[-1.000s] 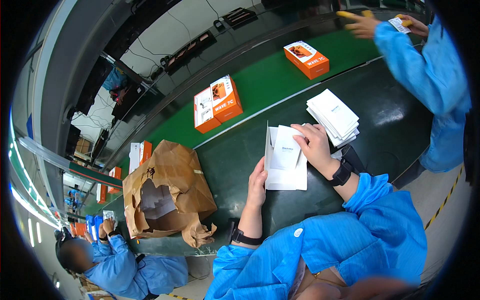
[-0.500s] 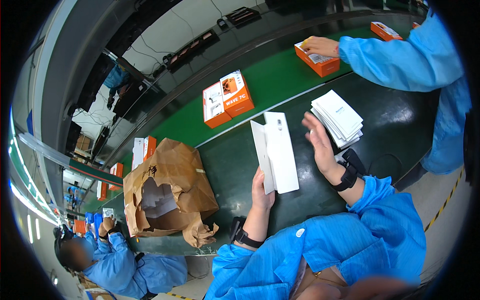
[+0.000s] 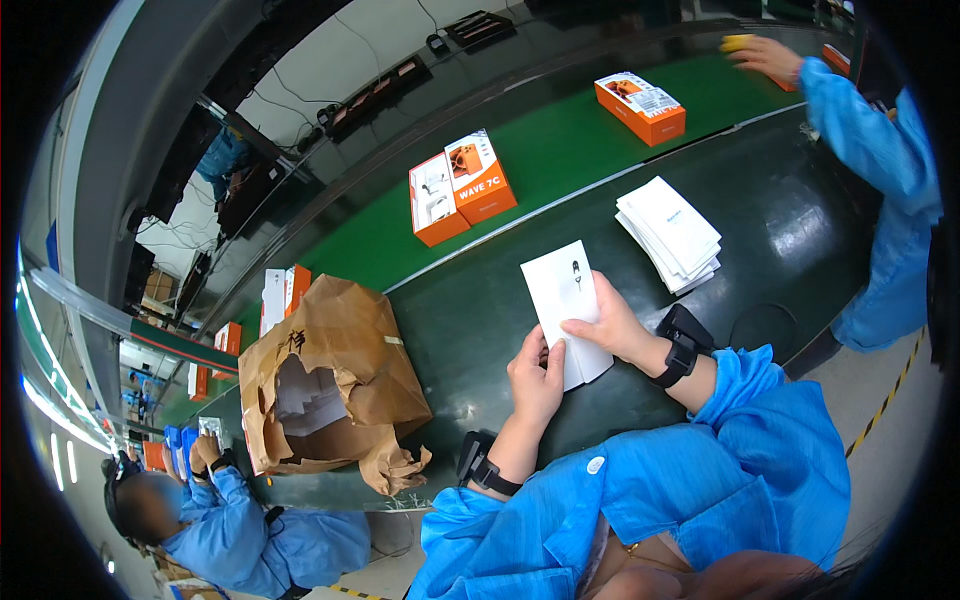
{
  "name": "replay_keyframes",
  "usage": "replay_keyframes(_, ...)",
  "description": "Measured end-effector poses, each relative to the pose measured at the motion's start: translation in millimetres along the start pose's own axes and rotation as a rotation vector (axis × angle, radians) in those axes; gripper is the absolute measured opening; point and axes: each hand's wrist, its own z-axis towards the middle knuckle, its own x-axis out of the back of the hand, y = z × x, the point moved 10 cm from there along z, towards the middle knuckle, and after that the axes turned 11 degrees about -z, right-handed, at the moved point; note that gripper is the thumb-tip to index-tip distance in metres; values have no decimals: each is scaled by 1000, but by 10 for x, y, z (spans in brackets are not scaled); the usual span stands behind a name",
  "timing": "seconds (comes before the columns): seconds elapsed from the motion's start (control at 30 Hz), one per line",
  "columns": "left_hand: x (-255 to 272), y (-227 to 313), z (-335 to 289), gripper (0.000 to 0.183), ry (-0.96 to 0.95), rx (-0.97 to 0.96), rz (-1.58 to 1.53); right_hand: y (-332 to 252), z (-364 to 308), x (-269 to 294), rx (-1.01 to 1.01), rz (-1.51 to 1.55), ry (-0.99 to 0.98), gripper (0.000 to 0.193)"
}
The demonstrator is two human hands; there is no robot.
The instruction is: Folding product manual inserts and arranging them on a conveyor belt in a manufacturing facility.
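Note:
A folded white paper leaflet (image 3: 556, 290), with a small dark drawing near its top, is held in front of me over the dark table. My left hand (image 3: 537, 378) grips its lower left edge, thumb on the front. From the right side my right hand (image 3: 612, 325) pinches it, thumb across the face and fingers behind. A stack of white leaflets (image 3: 672, 232) lies on the table beyond my right hand. Left of my hands stands a torn brown paper bag (image 3: 375, 350) with white papers showing through its hole.
Orange and white boxes (image 3: 462, 188) sit on the green conveyor (image 3: 545, 150) beyond the table, and another orange box (image 3: 642, 108) lies farther right. A co-worker's hand (image 3: 768, 58) with something yellow reaches in at far right. Another person (image 3: 245, 530) works at lower left.
My right hand has come in from the right and taken hold of the leaflet, which now looks more closed. The co-worker's hand has left the orange box and moved right.

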Motion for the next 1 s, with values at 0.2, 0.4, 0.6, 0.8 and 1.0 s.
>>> replay_keyframes(0.2,-28,-234,-22,21,-36,150,-321,25,4,8,-12,-22,-26,57)
replay_keyframes(0.4,-85,-346,-57,19,-86,322,-665,107,-3,-98,-64,276,-126,54)
replay_keyframes(0.6,-125,-392,-69,20,-122,353,-763,54,6,-148,-89,353,-207,59)
replay_keyframes(0.8,49,-417,-43,18,9,323,-365,15,-19,-183,-102,431,-175,73)
replay_keyframes(1.0,298,-531,76,20,254,222,-711,-235,-357,-386,124,95,-355,73)
